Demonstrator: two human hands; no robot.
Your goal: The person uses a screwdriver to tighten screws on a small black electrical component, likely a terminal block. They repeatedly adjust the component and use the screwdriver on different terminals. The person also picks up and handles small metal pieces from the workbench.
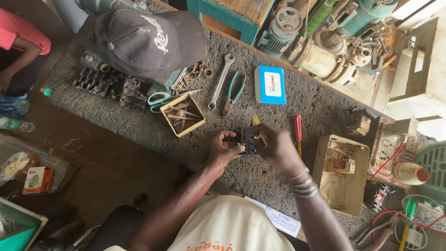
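My left hand [224, 148] grips a small black electrical block [246, 140] from its left side, holding it over the rough grey mat [139, 125]. My right hand [278, 146] is closed around a yellow-handled screwdriver [257, 122], its tip set into the top of the block. Both hands are close together at the middle of the bench. Several metal bangles sit on my right wrist.
A red-handled screwdriver [298, 128] lies right of my hands, a cream switch box [343, 173] beyond it. Ahead lie a spanner [220, 82], teal pliers [233, 93], a blue-and-white box [270, 84], a screw box [182, 114], scissors [159, 99] and a dark cap [148, 41]. Another person's arm [16, 60] shows far left.
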